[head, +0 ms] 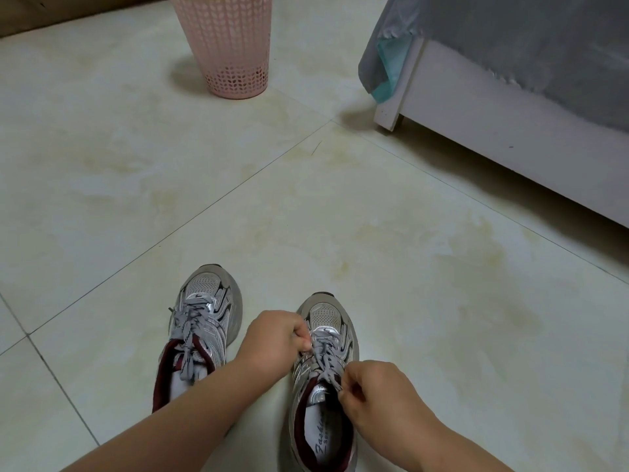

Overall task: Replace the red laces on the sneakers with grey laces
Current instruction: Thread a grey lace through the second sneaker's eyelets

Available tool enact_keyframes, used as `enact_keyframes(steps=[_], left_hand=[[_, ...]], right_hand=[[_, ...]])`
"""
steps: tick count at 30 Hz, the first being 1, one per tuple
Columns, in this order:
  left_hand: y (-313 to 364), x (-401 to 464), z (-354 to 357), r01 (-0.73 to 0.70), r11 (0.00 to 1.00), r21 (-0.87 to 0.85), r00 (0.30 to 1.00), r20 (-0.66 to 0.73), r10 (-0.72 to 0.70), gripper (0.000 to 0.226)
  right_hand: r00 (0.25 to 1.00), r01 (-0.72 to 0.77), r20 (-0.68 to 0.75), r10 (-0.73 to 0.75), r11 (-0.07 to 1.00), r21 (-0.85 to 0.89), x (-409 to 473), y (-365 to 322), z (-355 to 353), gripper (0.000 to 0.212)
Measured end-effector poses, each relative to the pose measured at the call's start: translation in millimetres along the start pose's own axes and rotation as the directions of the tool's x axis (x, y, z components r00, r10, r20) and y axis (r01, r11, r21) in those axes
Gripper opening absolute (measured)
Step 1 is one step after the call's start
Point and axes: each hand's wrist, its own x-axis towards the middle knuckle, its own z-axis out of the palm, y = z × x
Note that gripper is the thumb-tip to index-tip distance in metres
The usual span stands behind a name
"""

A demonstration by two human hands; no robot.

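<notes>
Two silver-grey sneakers with dark red lining stand side by side on the tiled floor, toes pointing away from me. The left sneaker (200, 332) carries a grey lace tied in a bow. The right sneaker (323, 379) is threaded with a grey lace (325, 357). My left hand (272, 342) pinches that lace at the shoe's left side near the middle eyelets. My right hand (377, 393) pinches the lace near the top of the tongue. No red lace is in view.
A pink perforated plastic basket (228, 46) stands on the floor at the back. A white bed frame (510, 148) with a grey sheet hanging over it fills the upper right. Pale floor tiles (306, 216) spread between them and the shoes.
</notes>
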Motion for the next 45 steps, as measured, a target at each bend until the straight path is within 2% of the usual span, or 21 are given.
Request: enact_keyframes(steps=[2,4,6,9,10,13,15,17,19,21,23,27,30,34,36,38,39,40,41,43,45], left_hand=[[3,-1,-3,-0.049,0.998,0.044,0.999,0.016,0.048,0.010],[2,-1,-12,-0.096,0.992,0.082,0.995,-0.005,0.097,0.031],[2,-5,-31,-0.065,0.993,0.096,0.989,-0.126,0.077,0.038],[-7,-17,-64,-0.041,0.986,0.161,0.917,-0.385,0.101,0.005],[-13,-23,-70,0.017,0.977,0.213,0.903,-0.423,0.076,0.019],[-28,-48,-73,0.192,0.881,0.433,0.925,-0.379,-0.016,0.023],[-34,-66,-63,0.261,0.812,0.523,0.943,-0.319,-0.098,0.029],[-35,-78,-53,0.271,0.795,0.542,0.954,-0.263,-0.146,0.045],[-31,-86,-47,0.236,0.797,0.555,0.971,-0.168,-0.171,0.054],[-26,-87,-41,0.179,0.781,0.599,0.984,-0.107,-0.144,0.050],[-25,-88,-34,0.233,0.785,0.575,0.972,-0.104,-0.212,0.040],[-31,-88,-17,0.193,0.842,0.504,0.980,-0.048,-0.196,0.040],[-19,-89,-18,-0.002,0.892,0.452,0.997,-0.065,0.035,0.043],[-28,-91,-14,-0.155,0.951,0.267,0.987,0.006,0.159,0.029],[-37,-90,-20,-0.236,0.946,0.222,0.942,-0.186,0.278,0.019],[-43,-91,-27,-0.146,0.982,0.118,0.916,-0.359,0.179,0.023],[-48,-88,-26,-0.007,0.997,0.075,0.925,-0.378,0.035,0.028],[-52,-85,-26,0.149,0.989,0.014,0.923,-0.362,-0.134,0.035],[-53,-82,-26,0.270,0.960,-0.078,0.921,-0.269,-0.281,0.041],[-56,-80,-23,0.308,0.939,-0.151,0.935,-0.135,-0.328,0.044],[-57,-77,-20,0.299,0.942,-0.155,0.944,-0.097,-0.316,0.045]], right_hand=[[1.000,-0.024,-0.017,0.025,0.999,0.049,0,0,4,0.030],[0.995,-0.074,-0.066,0.080,0.994,0.084,-2,0,6,0.030],[0.984,-0.108,-0.140,0.111,0.994,0.033,-7,0,5,0.034],[0.978,-0.102,-0.195,0.079,0.989,-0.111,-17,-6,9,0.036],[0.979,-0.098,-0.188,0.074,0.988,-0.122,-20,-11,14,0.036],[0.985,-0.033,-0.171,-0.010,0.969,-0.246,-24,-26,35,0.037],[0.992,-0.060,-0.123,0.035,0.976,-0.208,-23,-37,40,0.052],[0.991,-0.078,-0.123,0.043,0.951,-0.299,-18,-38,54,0.065],[0.983,-0.097,-0.178,0.035,0.931,-0.352,-14,-38,59,0.061],[0.976,-0.063,-0.217,-0.023,0.923,-0.380,-11,-36,64,0.055],[0.977,-0.023,-0.204,-0.063,0.917,-0.397,-5,-35,62,0.051],[0.980,0.006,-0.184,-0.078,0.932,-0.364,10,-36,54,0.046],[0.989,0.049,-0.116,-0.094,0.936,-0.349,19,-36,43,0.027],[0.999,0.021,-0.036,-0.033,0.958,-0.284,22,-30,44,0.029],[0.997,-0.052,-0.063,0.038,0.968,-0.246,21,-34,44,0.033],[0.991,-0.119,-0.093,0.100,0.965,-0.235,24,-43,45,0.043],[0.986,-0.154,-0.103,0.133,0.961,-0.231,27,-48,46,0.049],[0.980,-0.192,-0.096,0.175,0.958,-0.214,30,-55,47,0.054],[0.973,-0.229,-0.081,0.217,0.954,-0.192,32,-61,49,0.059],[0.956,-0.294,-0.045,0.290,0.943,-0.158,37,-71,53,0.066],[0.939,-0.343,-0.035,0.342,0.925,-0.165,42,-75,58,0.069]])
